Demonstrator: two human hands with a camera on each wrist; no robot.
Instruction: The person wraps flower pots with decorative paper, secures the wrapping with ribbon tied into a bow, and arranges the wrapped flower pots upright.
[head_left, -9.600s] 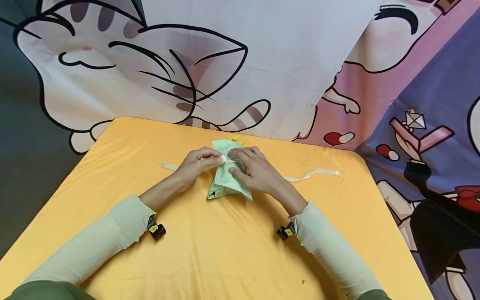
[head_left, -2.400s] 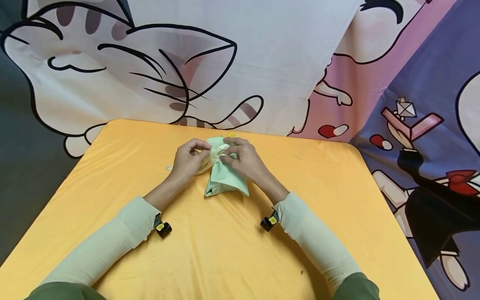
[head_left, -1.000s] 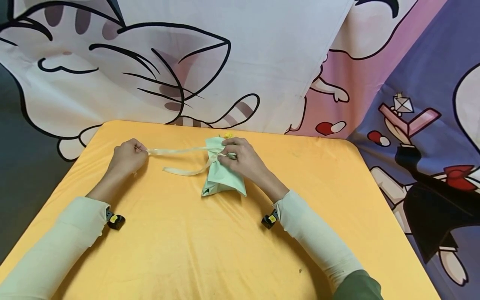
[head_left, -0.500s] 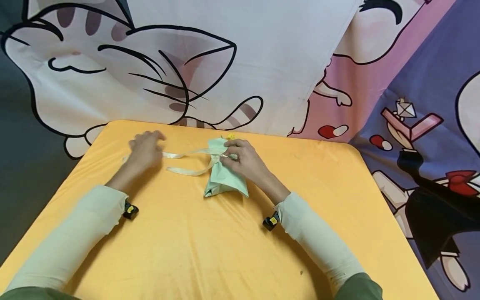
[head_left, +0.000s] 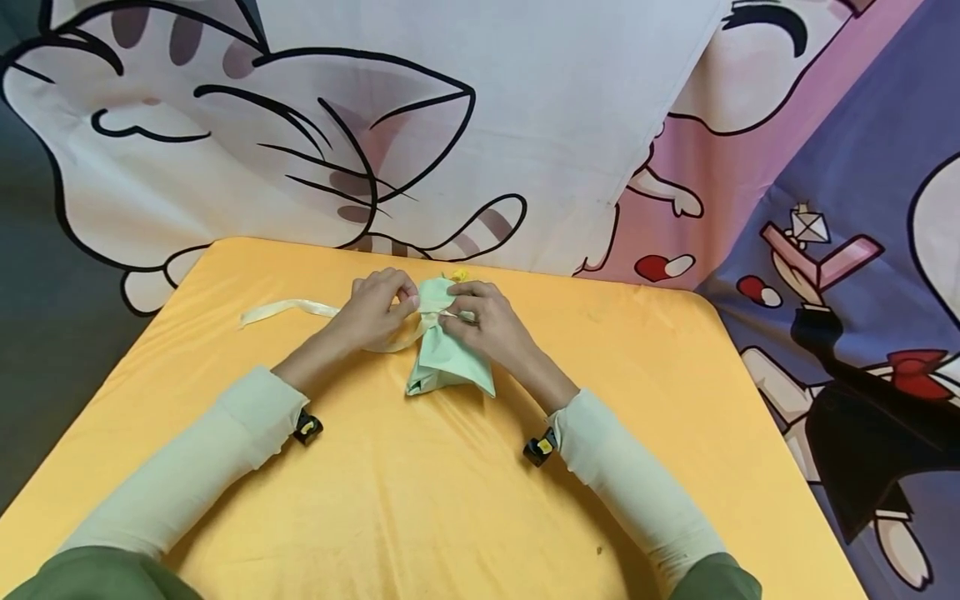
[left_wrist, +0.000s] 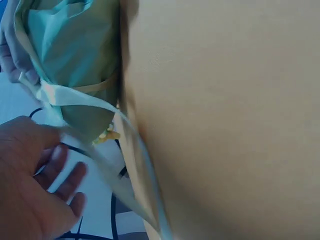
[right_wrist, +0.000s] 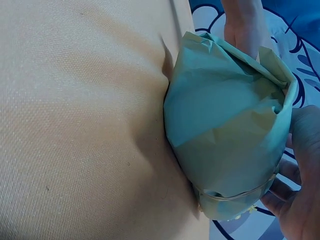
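Left hand [head_left: 375, 312] back at bundle [head_left: 448, 354]; ribbon [head_left: 288, 309] trails left.

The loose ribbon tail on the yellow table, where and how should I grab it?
Pinch the ribbon tail near its free end, coming from the left side with the left hand. It lies flat and clear there, away from the green paper bundle.
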